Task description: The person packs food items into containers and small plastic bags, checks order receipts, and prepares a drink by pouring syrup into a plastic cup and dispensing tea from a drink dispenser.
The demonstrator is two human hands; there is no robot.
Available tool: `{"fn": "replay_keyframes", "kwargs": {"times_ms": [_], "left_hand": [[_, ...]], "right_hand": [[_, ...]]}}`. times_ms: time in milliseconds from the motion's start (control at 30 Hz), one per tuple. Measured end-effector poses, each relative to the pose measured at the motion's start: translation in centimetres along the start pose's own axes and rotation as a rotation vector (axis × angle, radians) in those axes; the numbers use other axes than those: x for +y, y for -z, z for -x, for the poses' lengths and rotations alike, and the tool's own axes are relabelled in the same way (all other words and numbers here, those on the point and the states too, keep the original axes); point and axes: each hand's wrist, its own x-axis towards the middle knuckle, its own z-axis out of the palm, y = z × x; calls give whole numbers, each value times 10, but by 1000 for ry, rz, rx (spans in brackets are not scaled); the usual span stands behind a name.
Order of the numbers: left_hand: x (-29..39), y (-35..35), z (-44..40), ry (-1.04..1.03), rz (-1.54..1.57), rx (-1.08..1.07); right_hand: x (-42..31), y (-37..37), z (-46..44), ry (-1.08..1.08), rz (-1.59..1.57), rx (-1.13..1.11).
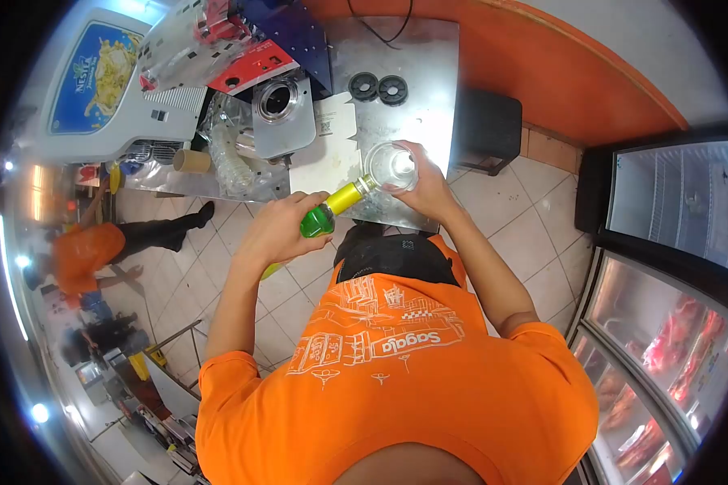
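My left hand [287, 230] is wrapped round a green glass bottle [346, 196] with a yellow neck. The bottle is tilted, its mouth at the rim of a clear drinking glass [390, 167]. My right hand [425, 184] grips that glass from the right side, over the front edge of a metal table [433, 81]. Whether liquid is flowing from the bottle I cannot tell. Just left of the glass lies a flat cream-coloured piece of cardboard [319, 166] on the table.
Two black ring-shaped parts [378, 88] lie farther back. A metal machine part [284, 121] and clear plastic cups [233, 162] sit at the left. A black stool [488, 129] is at the right, glass-door fridges [663, 323] beyond. A co-worker [89, 250] in orange stands at far left.
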Motion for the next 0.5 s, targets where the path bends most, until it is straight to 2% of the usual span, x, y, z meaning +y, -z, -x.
{"fn": "replay_keyframes", "kwargs": {"times_ms": [500], "left_hand": [[-1, -4, 3, 1, 5, -9]], "right_hand": [[1, -3, 4, 10, -33, -33]]}}
